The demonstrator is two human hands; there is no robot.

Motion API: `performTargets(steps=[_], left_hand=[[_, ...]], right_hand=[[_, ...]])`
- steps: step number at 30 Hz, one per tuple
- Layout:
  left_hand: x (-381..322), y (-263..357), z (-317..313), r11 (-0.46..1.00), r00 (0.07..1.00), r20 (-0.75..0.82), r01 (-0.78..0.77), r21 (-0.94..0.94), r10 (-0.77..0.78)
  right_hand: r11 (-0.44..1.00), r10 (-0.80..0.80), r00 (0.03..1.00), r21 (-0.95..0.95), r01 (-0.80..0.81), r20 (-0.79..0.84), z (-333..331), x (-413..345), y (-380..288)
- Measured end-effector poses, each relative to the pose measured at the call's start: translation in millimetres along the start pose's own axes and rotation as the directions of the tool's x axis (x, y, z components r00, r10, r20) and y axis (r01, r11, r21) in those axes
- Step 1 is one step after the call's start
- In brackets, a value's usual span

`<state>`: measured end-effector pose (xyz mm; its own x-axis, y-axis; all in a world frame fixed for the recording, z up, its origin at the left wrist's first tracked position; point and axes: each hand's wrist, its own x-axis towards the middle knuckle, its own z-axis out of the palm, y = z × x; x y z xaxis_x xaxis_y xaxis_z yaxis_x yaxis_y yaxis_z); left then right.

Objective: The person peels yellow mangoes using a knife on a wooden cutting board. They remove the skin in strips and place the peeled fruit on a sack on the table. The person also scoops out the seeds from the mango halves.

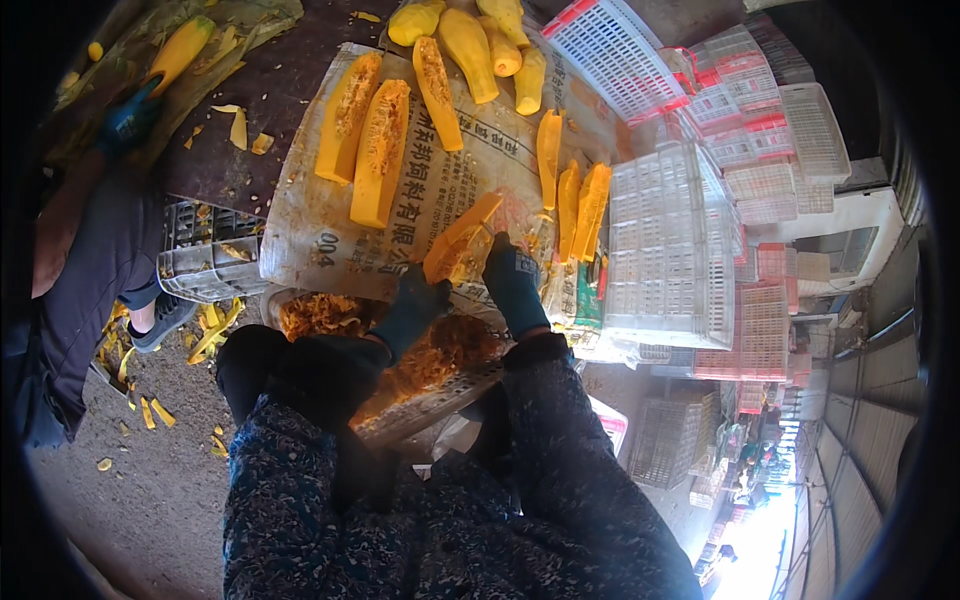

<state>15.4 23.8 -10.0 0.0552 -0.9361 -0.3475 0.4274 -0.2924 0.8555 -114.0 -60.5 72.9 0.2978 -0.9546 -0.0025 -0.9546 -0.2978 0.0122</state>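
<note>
My left hand [412,307], in a dark blue work glove, grips the near end of a halved, peeled squash [459,241] over the sack's near edge. In the same kind of glove, my right hand [514,277] is closed on a thin tool beside the squash's cut face; the tool's tip is hard to make out. Beneath my hands stands a perforated plastic crate [420,416] with orange squash pulp and seeds [424,371]. Several halved squashes [381,154] lie farther away on the printed woven sack [300,232], some with stringy pulp. Narrow orange squash pieces [568,202] lie at right.
Whole peeled squashes [469,49] are piled at the sack's far side. Stacked plastic crates [667,247] stand close at right. At left, a co-worker's gloved hand [131,120] holds a yellow squash [184,52]. Peel scraps [214,334] litter the floor near the co-worker's shoe.
</note>
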Motion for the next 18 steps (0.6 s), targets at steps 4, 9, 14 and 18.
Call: performTargets(steps=[4, 9, 14, 18], left_hand=[[6, -21, -1, 0.993, 0.995, 0.006, -0.104, 0.063, 0.103], [44, -89, -6, 0.965, 0.967, -0.052, -0.242, 0.100, 0.248], [74, -137, -8, 0.789, 0.863, -0.084, -0.410, 0.457, 0.497], [47, -104, -12, 0.582, 0.764, 0.095, -0.559, 0.590, 0.638]], right_hand=[[0.997, -0.067, 0.997, 0.028, 0.066, 0.034, 15, 8, 1], [0.989, -0.127, 0.992, 0.084, 0.124, 0.027, 11, 1, 0], [0.991, -0.128, 0.984, 0.056, 0.122, 0.127, 13, -32, -24], [0.978, -0.209, 0.965, 0.009, 0.210, 0.159, 5, -31, -16]])
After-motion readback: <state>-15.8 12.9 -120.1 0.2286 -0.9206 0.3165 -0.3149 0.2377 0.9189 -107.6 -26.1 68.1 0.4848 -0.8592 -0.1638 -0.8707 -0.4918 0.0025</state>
